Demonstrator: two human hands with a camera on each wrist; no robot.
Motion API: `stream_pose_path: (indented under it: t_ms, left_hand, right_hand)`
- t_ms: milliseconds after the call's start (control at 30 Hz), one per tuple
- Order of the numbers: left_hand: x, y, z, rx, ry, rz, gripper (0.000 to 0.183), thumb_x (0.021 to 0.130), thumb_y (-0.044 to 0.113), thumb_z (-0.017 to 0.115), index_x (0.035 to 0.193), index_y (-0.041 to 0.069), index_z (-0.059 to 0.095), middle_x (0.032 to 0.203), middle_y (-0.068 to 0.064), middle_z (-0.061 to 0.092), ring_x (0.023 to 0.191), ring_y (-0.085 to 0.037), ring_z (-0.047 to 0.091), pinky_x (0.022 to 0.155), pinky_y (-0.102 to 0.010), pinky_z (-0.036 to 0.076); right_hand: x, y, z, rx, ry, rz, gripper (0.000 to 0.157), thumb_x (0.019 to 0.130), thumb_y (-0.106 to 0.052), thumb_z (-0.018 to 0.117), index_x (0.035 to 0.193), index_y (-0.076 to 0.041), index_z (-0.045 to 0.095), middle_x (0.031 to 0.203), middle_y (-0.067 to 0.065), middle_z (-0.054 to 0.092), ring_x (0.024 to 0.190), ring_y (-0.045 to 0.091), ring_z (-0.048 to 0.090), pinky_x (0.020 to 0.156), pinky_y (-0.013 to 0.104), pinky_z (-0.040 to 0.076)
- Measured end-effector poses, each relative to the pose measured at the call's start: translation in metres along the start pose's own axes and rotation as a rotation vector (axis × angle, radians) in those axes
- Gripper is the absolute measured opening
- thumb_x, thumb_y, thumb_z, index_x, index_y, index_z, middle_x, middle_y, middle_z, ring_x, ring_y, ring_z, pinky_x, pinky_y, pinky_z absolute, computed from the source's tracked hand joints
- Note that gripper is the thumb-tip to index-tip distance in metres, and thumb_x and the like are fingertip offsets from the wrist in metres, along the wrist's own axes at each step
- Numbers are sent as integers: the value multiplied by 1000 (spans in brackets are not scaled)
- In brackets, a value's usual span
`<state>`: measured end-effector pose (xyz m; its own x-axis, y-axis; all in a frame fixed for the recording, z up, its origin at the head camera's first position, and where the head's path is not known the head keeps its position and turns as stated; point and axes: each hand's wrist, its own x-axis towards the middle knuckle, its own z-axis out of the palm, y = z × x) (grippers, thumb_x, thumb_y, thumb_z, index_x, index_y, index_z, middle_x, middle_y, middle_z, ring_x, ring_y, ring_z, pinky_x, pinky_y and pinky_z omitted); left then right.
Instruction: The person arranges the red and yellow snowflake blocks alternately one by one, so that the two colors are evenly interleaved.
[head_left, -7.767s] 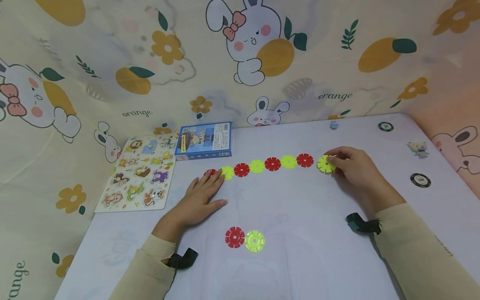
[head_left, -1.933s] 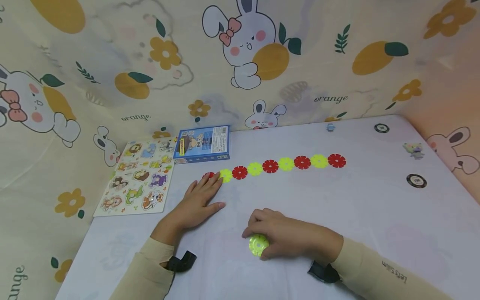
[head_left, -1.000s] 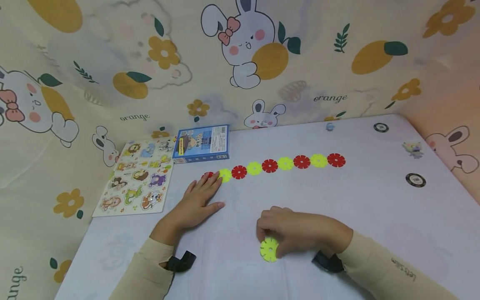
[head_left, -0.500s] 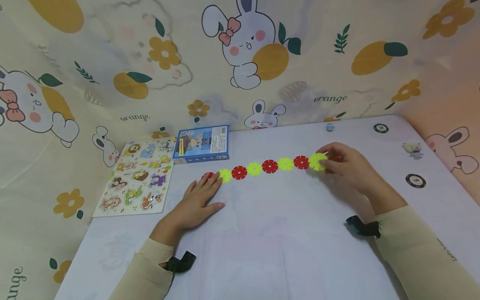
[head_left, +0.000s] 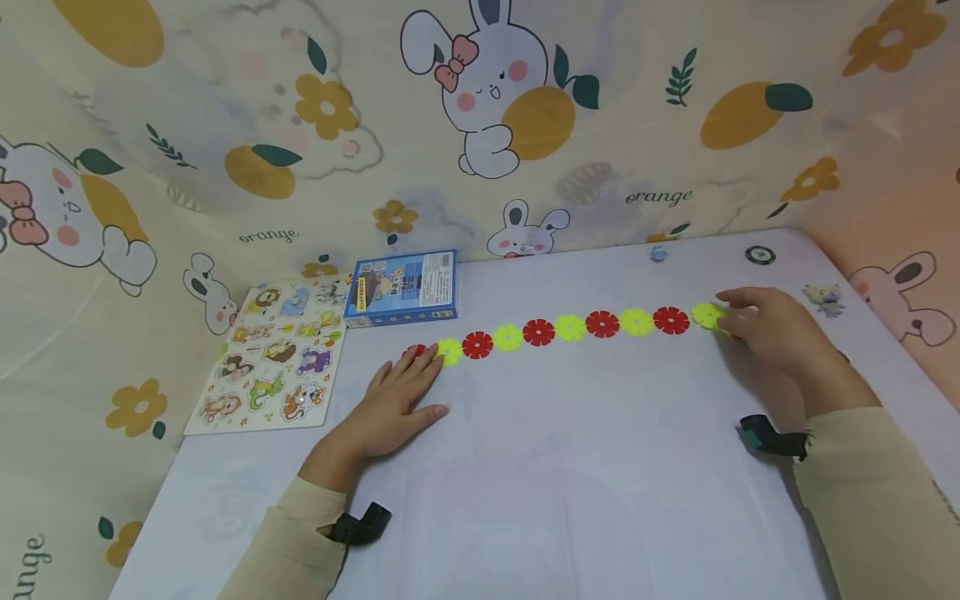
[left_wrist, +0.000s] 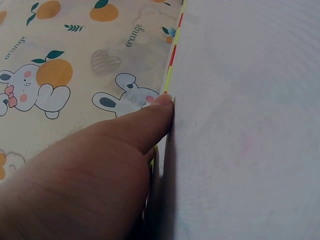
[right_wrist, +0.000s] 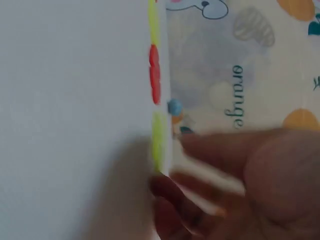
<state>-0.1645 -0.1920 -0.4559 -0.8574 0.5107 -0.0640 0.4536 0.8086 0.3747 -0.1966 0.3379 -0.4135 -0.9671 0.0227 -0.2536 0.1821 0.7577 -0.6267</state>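
A row of red and yellow notched plastic discs [head_left: 538,332] crosses the white table, colours alternating. My left hand [head_left: 393,404] lies flat with fingers spread, its fingertips resting on the red disc [head_left: 411,352] at the row's left end and partly hiding it. At the right end, my right hand [head_left: 780,333] is at the edge of a yellow disc [head_left: 706,316] lying beside a red disc [head_left: 671,320]. In the right wrist view, blurred fingers [right_wrist: 215,152] stand spread, with a gap between the upper finger and that yellow disc [right_wrist: 158,142].
At the back left lie a blue box [head_left: 401,287] and an animal puzzle board [head_left: 270,358]. On the right are a black-and-white chip [head_left: 761,255], a small figurine [head_left: 823,298] and a little blue figure [head_left: 658,254]. A patterned cloth wall [head_left: 337,183] rises behind the table.
My right hand has carried the yellow disc from the table's front to the row's right end and spread its fingers beside it. Earlier, other discs joined the row. My left hand stays put.
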Motion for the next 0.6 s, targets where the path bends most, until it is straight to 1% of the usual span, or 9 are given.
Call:
stream_pose_path:
  t_ms: [33,100,133,167,233,300,333,533,600]
  left_hand:
    - [0,0,0,0,-1,1,75,92,61,46,153,27,21,159,10,8,144,-19,-3,111,-54,-1]
    - [1,0,0,-1,-1,2,75,92,61,46,153,27,21,159,10,8,144,-19,-2,111,-54,-1]
    - [1,1,-1,-2,-1,3,75,92,61,46,153,27,21,159,10,8,144,-19,-2,111,-53,-1]
    - [1,1,-1,-2,-2,4,75,92,61,46,153,27,21,159,10,8,144,-19,-2,111,-54,-1]
    - [1,1,-1,-4,1,7,75,92,61,47,153,27,21,159,10,9,144,-19,-2,111,-54,-1]
    - [2,0,-1,-8,2,11,75,91,61,47,153,26,22,159,10,9,144,-20,-2,111,-55,-1]
    - [2,0,0,-9,2,10,76,91,61,47,153,27,22,159,10,8,144,-20,-2,111,-55,-1]
    - [4,-2,1,-16,9,14,74,92,61,46,153,27,21,159,10,9,144,-19,-2,111,-54,-2]
    - [4,-3,2,-17,11,14,75,92,61,46,153,28,21,159,11,9,144,-19,-2,111,-54,-2]
  right_hand:
    - [-1,-2,-1,-59,-37,-32,58,96,-31,58,146,-7,38,143,29,29,121,51,32,90,64,38]
    - [-3,-6,-3,-163,-122,-98,64,94,-33,62,146,-6,38,149,28,22,127,54,25,93,68,33]
    - [-3,-7,-4,-201,-168,-133,66,93,-35,63,146,-5,37,150,27,21,128,55,23,93,69,31]
    - [-5,-8,-4,-218,-210,-150,70,92,-38,64,147,-6,36,152,26,20,129,55,22,93,69,31]
    - [-7,-10,-5,-244,-265,-176,74,89,-43,64,147,-6,36,153,25,19,132,56,17,94,70,26]
    - [-8,-11,-5,-246,-285,-192,77,88,-47,64,147,-7,36,154,23,19,132,56,15,94,71,25]
    - [-9,-10,-6,-246,-291,-196,77,88,-48,64,147,-7,36,154,22,19,132,56,15,94,71,26]
    - [-10,-9,-8,-224,-323,-198,74,89,-46,64,147,-9,38,154,21,19,133,55,16,93,69,31]
    - [-10,-8,-8,-217,-327,-205,73,89,-46,64,147,-9,38,154,21,19,133,55,15,93,69,30]
